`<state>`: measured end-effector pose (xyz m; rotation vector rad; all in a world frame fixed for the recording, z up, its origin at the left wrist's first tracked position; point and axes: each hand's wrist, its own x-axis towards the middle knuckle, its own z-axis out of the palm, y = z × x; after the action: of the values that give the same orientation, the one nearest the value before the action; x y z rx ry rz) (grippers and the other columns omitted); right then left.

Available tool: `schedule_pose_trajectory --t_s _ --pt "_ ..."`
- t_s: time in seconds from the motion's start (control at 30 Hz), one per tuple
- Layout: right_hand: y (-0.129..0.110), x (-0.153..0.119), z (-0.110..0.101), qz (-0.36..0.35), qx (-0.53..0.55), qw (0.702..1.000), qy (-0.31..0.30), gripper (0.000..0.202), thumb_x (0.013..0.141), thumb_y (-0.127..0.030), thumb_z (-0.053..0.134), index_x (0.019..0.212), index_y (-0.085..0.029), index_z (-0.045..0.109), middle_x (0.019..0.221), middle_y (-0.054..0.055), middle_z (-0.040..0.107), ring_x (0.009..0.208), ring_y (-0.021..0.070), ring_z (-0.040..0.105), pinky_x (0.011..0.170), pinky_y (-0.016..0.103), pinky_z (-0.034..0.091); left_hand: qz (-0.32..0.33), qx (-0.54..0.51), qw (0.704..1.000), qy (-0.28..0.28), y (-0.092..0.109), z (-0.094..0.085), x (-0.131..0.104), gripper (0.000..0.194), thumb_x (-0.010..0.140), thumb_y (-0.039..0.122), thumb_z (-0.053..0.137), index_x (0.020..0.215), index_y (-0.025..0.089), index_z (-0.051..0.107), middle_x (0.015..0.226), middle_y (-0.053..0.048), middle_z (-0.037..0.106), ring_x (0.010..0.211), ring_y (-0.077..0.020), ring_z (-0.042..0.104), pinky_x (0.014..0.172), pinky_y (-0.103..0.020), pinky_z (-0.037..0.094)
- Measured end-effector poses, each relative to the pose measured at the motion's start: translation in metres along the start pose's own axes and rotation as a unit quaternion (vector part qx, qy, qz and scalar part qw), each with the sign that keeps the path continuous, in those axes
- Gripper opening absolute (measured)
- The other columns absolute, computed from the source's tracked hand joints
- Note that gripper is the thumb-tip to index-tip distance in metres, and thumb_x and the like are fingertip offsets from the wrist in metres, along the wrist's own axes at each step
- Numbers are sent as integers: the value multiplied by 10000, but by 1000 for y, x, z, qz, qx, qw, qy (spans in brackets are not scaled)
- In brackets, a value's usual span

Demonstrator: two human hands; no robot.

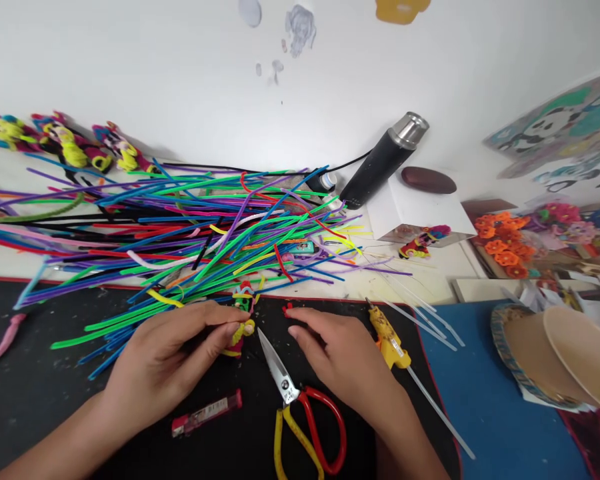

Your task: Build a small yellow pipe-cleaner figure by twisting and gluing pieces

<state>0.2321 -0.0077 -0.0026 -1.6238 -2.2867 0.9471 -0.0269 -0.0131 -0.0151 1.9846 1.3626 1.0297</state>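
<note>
My left hand [175,353] pinches a small pipe-cleaner figure [237,343] between thumb and index finger. The figure has a yellow and dark red body, with green, pink and red at its top; my fingers hide part of it. Across from it, my right hand [343,347] has its thumb and index finger apart. Its index fingertip touches a tiny red piece [287,309] above the black mat [145,447]. Between the hands lie scissors [286,387] with one yellow and one red handle, blades pointing away from me. A red-capped clear tube [207,413] lies below my left hand.
A heap of coloured pipe cleaners [195,227] spreads behind the mat. The yellow glue gun [389,337] lies right of my right hand, with a glue stick in it. A black flask [384,160] leans by a white box [415,207]. Several finished figures [73,143] rest against the wall.
</note>
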Motion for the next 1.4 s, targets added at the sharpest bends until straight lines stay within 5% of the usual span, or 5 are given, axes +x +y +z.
schedule_pose_trajectory --t_s 0.2,0.47,0.9,1.4 --pt "2 5 2 40 -46 998 1 376 1054 -325 573 1404 -237 679 1152 78 824 1003 280 794 890 380 597 -5 -10 1000 -12 -2 2 1 194 994 394 641 1012 284 800 925 20 856 799 -161 819 749 -180 631" --pt "3 7 7 25 -44 999 -4 345 1058 -302 573 1365 -228 710 1220 80 807 1117 268 769 1012 382 564 5 -10 1000 -27 -3 2 0 188 999 362 639 1049 266 793 925 4 852 816 -167 816 754 -196 629" --pt "1 12 14 32 -107 994 -11 304 1078 -303 513 1269 -256 744 1088 68 837 964 255 799 817 321 558 1 -22 999 -42 -8 6 -5 190 1006 362 629 1073 277 786 930 -3 844 797 -178 805 726 -223 623" --pt "7 11 4 68 -63 995 37 218 1054 -260 560 1146 -237 756 1026 48 828 952 241 771 791 302 482 15 -3 1000 -27 6 1 -2 203 1000 382 629 1020 251 782 933 -9 851 813 -177 808 747 -218 614"
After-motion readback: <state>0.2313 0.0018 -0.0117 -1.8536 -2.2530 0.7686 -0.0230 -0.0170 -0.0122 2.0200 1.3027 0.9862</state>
